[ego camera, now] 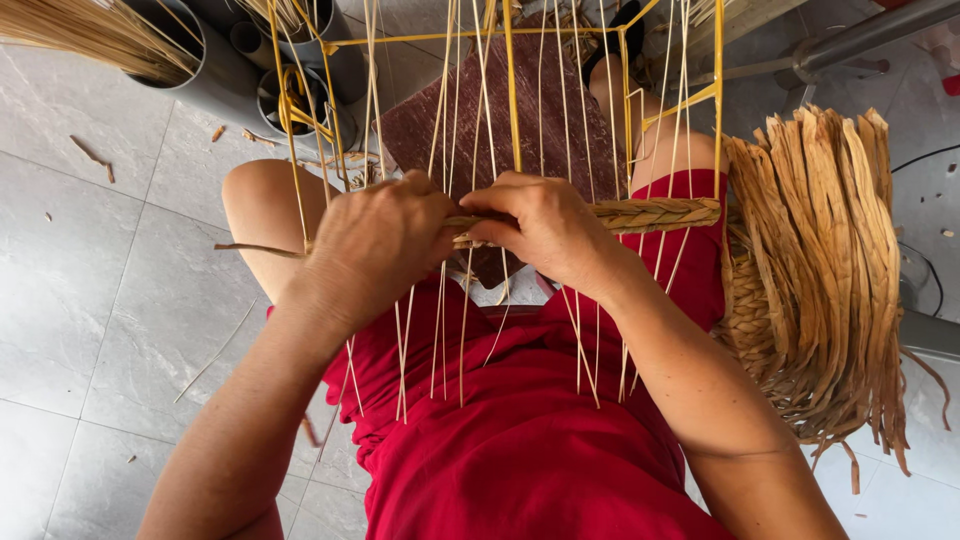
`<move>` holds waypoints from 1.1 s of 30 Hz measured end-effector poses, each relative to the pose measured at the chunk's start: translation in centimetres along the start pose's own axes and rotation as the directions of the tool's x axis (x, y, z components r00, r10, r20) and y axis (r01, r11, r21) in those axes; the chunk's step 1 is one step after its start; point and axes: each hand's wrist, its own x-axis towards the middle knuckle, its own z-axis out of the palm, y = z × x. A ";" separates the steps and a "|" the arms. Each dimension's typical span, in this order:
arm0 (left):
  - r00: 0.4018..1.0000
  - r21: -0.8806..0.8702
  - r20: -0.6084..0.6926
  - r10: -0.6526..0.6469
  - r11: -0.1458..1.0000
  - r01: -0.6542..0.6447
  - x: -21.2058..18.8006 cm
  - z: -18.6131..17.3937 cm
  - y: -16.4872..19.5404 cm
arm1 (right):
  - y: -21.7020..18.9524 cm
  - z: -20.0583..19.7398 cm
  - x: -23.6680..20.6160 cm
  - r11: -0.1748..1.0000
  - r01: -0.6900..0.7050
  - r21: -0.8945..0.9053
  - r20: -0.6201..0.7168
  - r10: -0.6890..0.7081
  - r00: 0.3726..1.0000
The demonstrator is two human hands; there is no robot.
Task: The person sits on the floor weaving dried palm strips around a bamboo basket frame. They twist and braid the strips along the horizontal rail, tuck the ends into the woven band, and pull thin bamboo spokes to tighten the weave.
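Grey tiled floor [90, 300] underneath, grey pipes [215, 75] up top. Left hand [375, 250] and right hand [545, 235] both clamped on braided straw rope [655, 213], woven through thin upright stakes [480, 120] over lap. Best kept tight, pressed level. Dried leaf bundle [830, 270] at right.

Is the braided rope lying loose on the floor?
No, both the left hand and right hand grip the braided rope among the upright strands.

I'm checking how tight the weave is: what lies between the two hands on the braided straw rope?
In the head view, thin pale upright reeds cross the braided straw rope between the left hand and right hand; the hands nearly meet.
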 end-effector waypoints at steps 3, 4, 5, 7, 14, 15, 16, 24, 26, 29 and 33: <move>0.986 0.064 -0.162 0.051 0.997 -0.041 -0.6 -2.1 -0.2 | -0.1 0.5 0.2 0.993 -0.115 -0.040 0.032 0.116 0.993; 0.954 0.125 -0.280 0.104 0.990 -0.071 -0.8 -2.7 -0.1 | -0.1 0.6 0.3 0.987 -0.152 -0.048 0.037 0.153 0.987; 0.905 0.190 -0.393 0.163 0.977 -0.094 -1.0 -3.3 0.1 | -0.1 0.6 0.3 0.981 -0.186 -0.058 0.038 0.188 0.981; 0.853 0.085 -0.505 0.130 0.991 -0.100 -2.1 -4.2 0.7 | -0.2 0.8 0.3 0.983 -0.179 -0.037 -0.011 0.179 0.984; 0.984 -0.357 0.061 -0.166 0.917 0.177 1.7 1.0 1.1 | 0.4 1.1 -0.4 0.989 -0.132 0.060 -0.069 0.136 0.988; 0.951 -0.531 0.255 -0.177 0.796 0.290 2.7 1.8 0.1 | 0.5 1.1 -0.5 0.989 -0.118 0.090 -0.068 0.124 0.990; 0.923 -0.621 0.340 -0.180 0.695 0.364 3.3 2.4 -0.8 | 0.6 1.1 -0.6 0.987 -0.105 0.121 -0.067 0.114 0.991; 0.954 -0.774 -0.005 -0.300 0.605 0.186 4.3 4.1 -3.2 | 1.9 -0.2 0.4 0.814 -0.434 0.386 0.185 0.393 0.901; 0.941 -0.942 -0.050 -0.334 0.328 0.066 3.6 3.8 -3.4 | 1.8 -0.4 0.8 0.784 -0.437 0.441 0.212 0.383 0.899; 0.917 -0.999 0.007 -0.399 0.036 0.024 1.5 2.0 -3.7 | 1.3 0.2 1.5 0.815 -0.448 0.368 0.214 0.394 0.894; 0.900 -0.996 0.006 -0.436 -0.084 -0.034 -2.8 -2.0 -2.8 | 0.7 0.6 2.2 0.804 -0.507 0.310 0.219 0.459 0.861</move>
